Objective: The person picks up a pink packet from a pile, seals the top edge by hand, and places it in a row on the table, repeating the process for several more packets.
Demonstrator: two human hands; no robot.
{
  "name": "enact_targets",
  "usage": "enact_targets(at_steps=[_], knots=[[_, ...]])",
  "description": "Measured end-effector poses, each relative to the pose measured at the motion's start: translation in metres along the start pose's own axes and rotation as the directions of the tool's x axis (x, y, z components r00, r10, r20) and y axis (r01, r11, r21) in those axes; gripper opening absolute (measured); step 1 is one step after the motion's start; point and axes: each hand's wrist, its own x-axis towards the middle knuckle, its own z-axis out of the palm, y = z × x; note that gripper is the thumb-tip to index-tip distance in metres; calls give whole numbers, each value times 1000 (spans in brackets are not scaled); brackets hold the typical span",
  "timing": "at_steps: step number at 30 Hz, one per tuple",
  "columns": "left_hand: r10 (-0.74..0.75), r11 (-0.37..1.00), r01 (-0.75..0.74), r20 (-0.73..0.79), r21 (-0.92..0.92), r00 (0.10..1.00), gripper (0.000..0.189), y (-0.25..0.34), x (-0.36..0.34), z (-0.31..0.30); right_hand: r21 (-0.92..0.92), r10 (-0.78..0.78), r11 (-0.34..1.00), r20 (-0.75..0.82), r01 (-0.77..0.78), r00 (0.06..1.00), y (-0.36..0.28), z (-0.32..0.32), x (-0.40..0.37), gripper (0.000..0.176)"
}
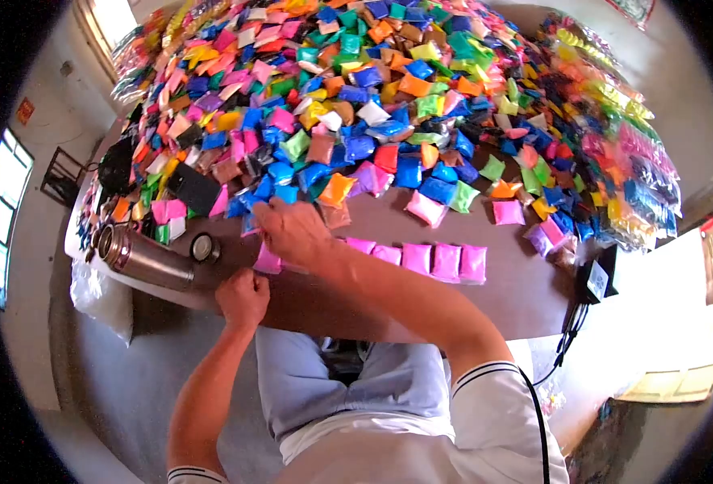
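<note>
A row of small pink packets (446, 261) lies side by side along the near part of the brown table. My right hand (296, 232) reaches across to the left over this row, its fingers pinched together at the edge of the heap of colored packets (359, 148). What it pinches, if anything, is hidden. Just below it, my left hand (243, 298) is curled closed by the table's near edge. A pink packet (268, 260) lies right above the left knuckles; I cannot make out what that hand holds.
On the left lie a metal thermos (148, 256) and its round lid (204, 248), near a black phone-like slab (193, 189). Clear bags of packets (638, 153) are stacked at the right. A black box with cables (600, 276) sits at the right table edge.
</note>
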Motion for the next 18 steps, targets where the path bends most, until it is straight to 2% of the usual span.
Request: enact_targets(at_steps=[2,3,5,7,9,11,13,14,18], knots=[[8,1000,-8,5,11,1000,15,0,0,1,-186,-65,981,-39,57,997,31,-17,9,15],[3,999,-4,7,35,1000,17,-1,-1,1,-195,-54,980,-41,45,998,47,-22,12,15],[-11,999,10,30,33,999,16,-5,-1,6,-485,-78,875,-116,12,990,78,-31,17,12],[-70,998,69,108,12,992,17,-7,-2,8,-512,-56,858,-147,-28,987,105,-45,17,16],[-61,997,56,103,57,993,17,-4,-1,5,-535,-37,842,-184,-68,982,129,-66,13,20],[-63,998,61,89,24,994,18,-6,-2,5,-687,-120,724,-205,-55,971,153,-93,3,31],[-35,999,33,70,38,997,19,-7,-2,7,-660,-28,748,-121,-60,992,177,-118,-9,38],[-17,999,14,49,53,999,20,-8,-2,8,-643,-50,764,-148,-57,988,189,-126,-15,37],[-30,1000,30,25,-3,999,20,-7,-4,10,-723,-82,688,-152,-54,985,215,-160,-32,35]])
